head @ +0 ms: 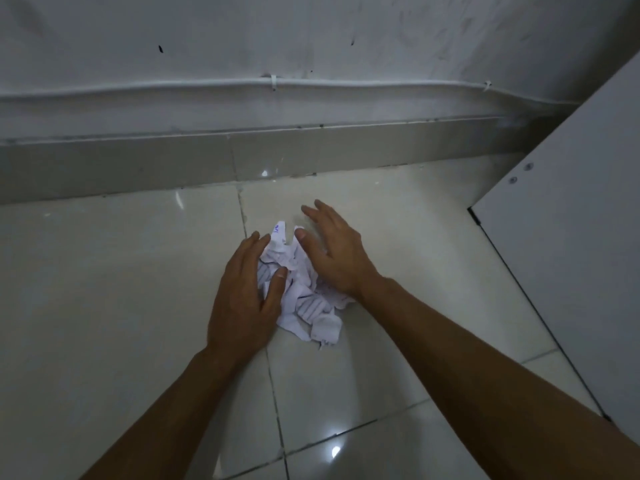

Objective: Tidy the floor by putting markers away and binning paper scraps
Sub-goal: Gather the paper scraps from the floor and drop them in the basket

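A pile of crumpled white paper scraps point(304, 306) with faint lines and a bit of blue ink lies on the glossy tiled floor point(104, 271). My left hand point(246, 296) rests against the pile's left side, fingers together and thumb laid on the paper. My right hand point(332, 251) hovers over the pile's right and far side, fingers spread, thumb touching the top of the scraps. Both hands cup the pile between them; neither has closed around it. No markers and no bin are in view.
A grey skirting board point(138, 168) and a white wall with a clipped cable point(273, 83) run across the far side. A white furniture panel point(571, 237) with two screws stands at the right, its dark lower edge meeting the floor.
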A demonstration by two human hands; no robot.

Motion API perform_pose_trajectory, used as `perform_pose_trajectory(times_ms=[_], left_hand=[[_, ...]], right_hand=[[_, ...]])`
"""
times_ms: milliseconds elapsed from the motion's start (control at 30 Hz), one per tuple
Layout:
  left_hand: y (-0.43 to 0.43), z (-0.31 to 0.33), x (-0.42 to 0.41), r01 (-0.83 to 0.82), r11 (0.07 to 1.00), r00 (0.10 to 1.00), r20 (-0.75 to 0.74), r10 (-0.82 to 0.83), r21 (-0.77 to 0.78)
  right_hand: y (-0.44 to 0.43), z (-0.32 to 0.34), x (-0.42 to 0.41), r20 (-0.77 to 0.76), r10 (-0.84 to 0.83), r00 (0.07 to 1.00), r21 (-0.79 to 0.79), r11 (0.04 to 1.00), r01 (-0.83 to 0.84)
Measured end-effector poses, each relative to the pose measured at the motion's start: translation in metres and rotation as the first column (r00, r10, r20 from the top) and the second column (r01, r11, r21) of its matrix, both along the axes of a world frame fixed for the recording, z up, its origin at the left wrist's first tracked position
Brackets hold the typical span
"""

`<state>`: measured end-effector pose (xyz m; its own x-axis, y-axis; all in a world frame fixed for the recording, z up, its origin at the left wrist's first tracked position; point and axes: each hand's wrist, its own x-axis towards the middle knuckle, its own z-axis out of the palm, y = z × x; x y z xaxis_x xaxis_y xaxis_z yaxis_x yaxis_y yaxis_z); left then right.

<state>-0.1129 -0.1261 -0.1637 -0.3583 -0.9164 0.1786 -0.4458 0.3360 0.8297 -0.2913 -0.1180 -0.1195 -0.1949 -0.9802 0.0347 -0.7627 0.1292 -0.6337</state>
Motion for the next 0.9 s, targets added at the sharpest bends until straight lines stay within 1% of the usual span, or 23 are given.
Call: perform_pose_trajectory(times_ms=[33,67,100,133,167,200,233,300,367,500,567,600,633,700,733,800,900], left_hand=[[-0.001,0.0,-0.001,0.007,1.0,1.0,0.016,-0.007,0.016],[-0.001,0.0,-0.001,0.018,1.0,0.999,0.04,-0.019,0.017],[-0.001,0.0,-0.001,0.034,0.999,0.997,0.072,-0.034,0.0],[-0.002,0.0,0.0,0.049,0.998,0.993,0.111,-0.046,-0.024],[-0.003,0.001,0.001,0.061,0.997,0.987,0.152,-0.053,-0.048],[-0.003,0.002,0.002,0.071,0.995,0.981,0.188,-0.057,-0.068],[-0.003,0.003,0.002,0.08,0.994,0.975,0.215,-0.061,-0.08],[-0.002,0.005,0.001,0.097,0.992,0.967,0.245,-0.075,-0.078],[-0.002,0.007,0.001,0.096,0.993,0.964,0.256,-0.076,-0.067],[-0.004,0.009,0.0,0.084,0.995,0.958,0.279,-0.067,-0.047],[-0.008,0.009,-0.002,0.106,0.993,0.94,0.331,-0.085,-0.046],[-0.009,0.009,-0.003,0.131,0.991,0.923,0.37,-0.107,-0.041],[-0.01,0.009,-0.004,0.164,0.986,0.902,0.41,-0.137,-0.032],[-0.008,0.009,-0.006,0.235,0.971,0.869,0.454,-0.196,-0.031],[-0.007,0.009,-0.007,0.26,0.965,0.868,0.448,-0.216,-0.04],[-0.005,0.01,-0.006,0.259,0.965,0.893,0.393,-0.219,-0.051],[-0.004,0.012,-0.004,0.265,0.962,0.933,0.27,-0.238,-0.067]], right_hand=[[-0.004,-0.001,0.001,-0.014,0.062,0.998,0.097,0.993,-0.061],[-0.005,-0.002,0.004,0.005,0.129,0.992,0.157,0.979,-0.128],[-0.003,-0.001,0.005,0.06,0.166,0.984,0.151,0.973,-0.174],[0.001,0.001,0.005,0.144,0.167,0.975,0.093,0.979,-0.181],[0.006,0.005,0.002,0.214,0.138,0.967,0.028,0.989,-0.147],[0.013,0.007,-0.003,0.23,0.094,0.969,-0.01,0.995,-0.094],[0.022,0.008,-0.009,0.19,0.044,0.981,0.0,0.999,-0.045],[0.043,0.005,-0.02,0.044,-0.008,0.999,0.102,0.995,0.003],[0.068,-0.002,-0.02,-0.054,0.04,0.998,0.161,0.986,-0.031],[0.102,-0.018,0.002,-0.097,0.123,0.988,0.063,0.991,-0.117],[0.106,-0.026,0.018,-0.213,0.166,0.963,0.038,0.986,-0.162],[0.103,-0.03,0.026,-0.268,0.17,0.948,0.027,0.985,-0.169],[0.097,-0.033,0.032,-0.293,0.156,0.943,0.019,0.987,-0.157],[0.08,-0.036,0.04,-0.265,0.109,0.958,0.02,0.994,-0.108],[0.07,-0.037,0.041,-0.242,0.105,0.965,0.034,0.994,-0.099],[0.056,-0.04,0.041,-0.196,0.124,0.973,0.04,0.992,-0.118],[0.053,-0.043,0.039,-0.104,0.138,0.985,0.027,0.99,-0.136]])
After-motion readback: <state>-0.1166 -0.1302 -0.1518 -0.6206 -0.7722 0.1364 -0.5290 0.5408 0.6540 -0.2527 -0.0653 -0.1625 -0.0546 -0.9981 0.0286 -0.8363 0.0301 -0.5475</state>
